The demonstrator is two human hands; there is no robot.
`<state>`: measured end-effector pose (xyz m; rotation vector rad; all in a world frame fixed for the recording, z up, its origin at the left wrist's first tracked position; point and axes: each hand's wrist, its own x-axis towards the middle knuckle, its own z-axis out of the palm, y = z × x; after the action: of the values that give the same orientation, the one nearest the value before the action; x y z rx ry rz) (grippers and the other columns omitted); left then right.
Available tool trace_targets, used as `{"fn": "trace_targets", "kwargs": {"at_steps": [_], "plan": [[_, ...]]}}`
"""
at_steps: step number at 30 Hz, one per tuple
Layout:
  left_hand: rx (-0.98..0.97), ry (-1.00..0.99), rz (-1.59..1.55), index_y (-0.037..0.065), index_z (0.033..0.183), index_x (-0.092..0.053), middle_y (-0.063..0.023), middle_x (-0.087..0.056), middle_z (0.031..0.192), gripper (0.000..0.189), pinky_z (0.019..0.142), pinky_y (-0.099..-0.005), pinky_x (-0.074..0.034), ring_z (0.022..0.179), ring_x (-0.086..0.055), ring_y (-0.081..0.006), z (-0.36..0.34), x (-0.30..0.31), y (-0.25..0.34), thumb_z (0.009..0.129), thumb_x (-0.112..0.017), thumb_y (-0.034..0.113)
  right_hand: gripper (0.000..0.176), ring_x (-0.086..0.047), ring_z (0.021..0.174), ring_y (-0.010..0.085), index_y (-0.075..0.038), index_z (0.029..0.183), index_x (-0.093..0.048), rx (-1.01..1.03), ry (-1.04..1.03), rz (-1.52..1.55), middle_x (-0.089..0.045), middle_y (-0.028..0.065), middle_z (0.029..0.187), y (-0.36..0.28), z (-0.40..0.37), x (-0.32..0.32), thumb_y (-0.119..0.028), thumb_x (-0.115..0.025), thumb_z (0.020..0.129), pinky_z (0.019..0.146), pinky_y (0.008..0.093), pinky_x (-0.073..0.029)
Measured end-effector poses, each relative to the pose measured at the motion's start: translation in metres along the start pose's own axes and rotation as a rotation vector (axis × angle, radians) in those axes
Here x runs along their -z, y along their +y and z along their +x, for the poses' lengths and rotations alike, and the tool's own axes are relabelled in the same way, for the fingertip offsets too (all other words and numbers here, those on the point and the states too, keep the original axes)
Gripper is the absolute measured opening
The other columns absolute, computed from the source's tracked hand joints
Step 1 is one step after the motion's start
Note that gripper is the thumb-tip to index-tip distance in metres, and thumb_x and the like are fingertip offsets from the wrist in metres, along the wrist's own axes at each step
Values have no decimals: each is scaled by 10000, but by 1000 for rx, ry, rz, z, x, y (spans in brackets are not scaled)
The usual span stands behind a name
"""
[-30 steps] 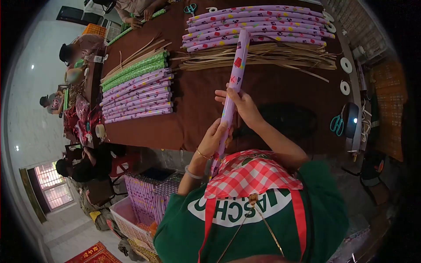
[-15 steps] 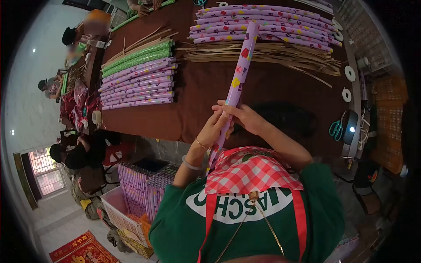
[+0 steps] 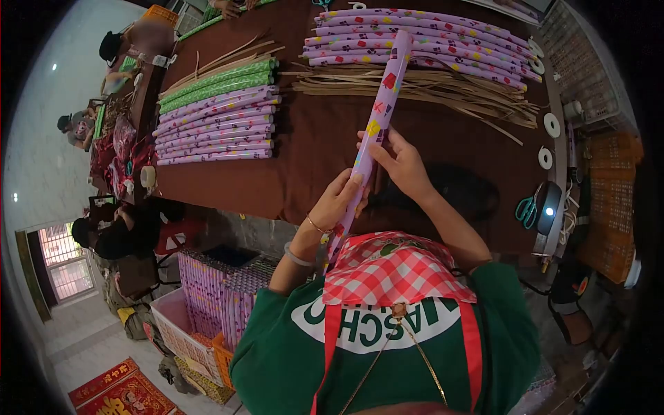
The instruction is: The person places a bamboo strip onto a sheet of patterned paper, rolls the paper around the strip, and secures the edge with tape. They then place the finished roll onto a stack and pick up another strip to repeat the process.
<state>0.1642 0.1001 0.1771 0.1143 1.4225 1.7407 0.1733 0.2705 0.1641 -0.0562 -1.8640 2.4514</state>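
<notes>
A lilac patterned roll of wrapping paper [image 3: 379, 119] slants up from my apron over the brown-covered table. My left hand [image 3: 339, 197], with a bracelet at the wrist, is closed round its lower part. Higher up, my right hand [image 3: 402, 164] grips the same roll, thumb in front and fingertips showing on the far side. Beyond the roll's top end lies a row of similar lilac rolls [image 3: 415, 41]. Thin brown strips [image 3: 443, 90] are spread just below that row.
More lilac rolls [image 3: 214, 131] and several green rolls [image 3: 221, 86] lie at the left of the table [image 3: 228, 187]. Scissors [image 3: 527, 209] and white tape rolls [image 3: 551, 124] sit along the right edge. A crate [image 3: 183, 332] of rolls stands below left. Other people work at the far left.
My right hand has slid up the roll, away from my left hand, and its fingers have come round it. The left hand stays on the lower part.
</notes>
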Motion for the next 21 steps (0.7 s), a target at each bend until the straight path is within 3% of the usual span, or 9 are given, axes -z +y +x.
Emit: {"fn": "trace_targets", "kwargs": {"at_steps": [2, 5, 9, 12, 16, 18, 21], "plan": [[0, 3, 3, 56, 996, -434, -14, -489, 768, 218, 493, -210, -401, 565, -462, -84, 0, 0, 1, 944, -406, 266, 369, -534, 1049, 163, 40, 1222, -391, 21, -18, 33, -533, 116, 1162, -1, -2, -3, -99, -488, 894, 886, 285, -435], [0, 19, 29, 54, 1005, -435, -13, -486, 767, 223, 492, -210, -400, 568, -461, -83, 0, -1, 0, 944, -404, 266, 424, -537, 1004, 139, 46, 1228, -398, -45, -39, 111, -557, 97, 1104, -3, 0, 0, -41, -541, 838, 885, 270, -427], [-4, -19, -19, 52, 1007, -437, -11, -475, 762, 228, 494, -209, -398, 571, -452, -81, 0, 2, -2, 945, -401, 269, 400, -530, 1063, 171, 36, 1241, -378, -40, -113, 134, -514, 110, 1191, 3, 0, 10, -50, -499, 869, 920, 294, -410], [23, -32, -2, 51, 996, -438, -11, -468, 766, 224, 496, -205, -394, 569, -448, -81, 0, 4, -3, 945, -399, 266, 376, -541, 1043, 171, 45, 1216, -408, -51, -113, 136, -537, 101, 1155, 3, 6, 17, -95, -503, 880, 921, 294, -407], [9, -25, 33, 49, 949, -428, -15, -468, 765, 239, 482, -204, -398, 549, -447, -71, -1, -5, 1, 947, -386, 284, 352, -575, 971, 161, 67, 1131, -478, -8, 124, 188, -581, 111, 1063, -15, 28, 22, -200, -495, 902, 869, 288, -441], [-6, -52, 23, 49, 947, -430, -13, -462, 761, 240, 487, -205, -398, 557, -444, -71, -3, -6, 2, 947, -385, 285, 275, -563, 875, 107, 53, 1045, -527, -61, 158, 193, -608, 83, 922, -21, 34, 24, -172, -521, 886, 783, 230, -441], [9, -65, 15, 52, 985, -445, -16, -463, 781, 231, 501, -204, -390, 580, -448, -81, -3, -1, -3, 941, -407, 275, 341, -563, 915, 122, 61, 1146, -479, -2, 85, 78, -607, 103, 987, -7, 37, 31, -162, -509, 890, 771, 252, -461]]}}
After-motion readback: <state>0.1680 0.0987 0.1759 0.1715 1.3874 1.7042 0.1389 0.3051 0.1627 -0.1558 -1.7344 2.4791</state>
